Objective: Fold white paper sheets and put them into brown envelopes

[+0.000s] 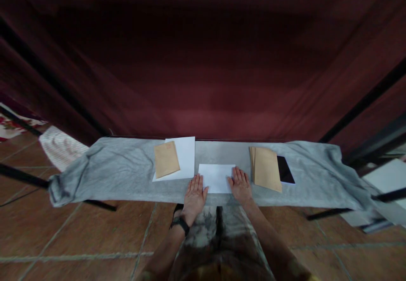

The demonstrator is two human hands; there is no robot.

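Observation:
A white sheet of paper lies flat in front of me, wider than it is deep; whether it is folded I cannot tell. My left hand rests flat at its left edge, fingers stretched out. At the right edge lies my right hand, also flat with its fingers extended. To the left, a brown envelope lies on top of a larger white paper. Right of my right hand is a small stack of brown envelopes, slightly fanned.
A dark phone or tablet lies partly beside the envelope stack. Grey cloth covers the narrow table, bunched at both ends. A dark red panel rises behind the table. Tiled floor and metal legs show below.

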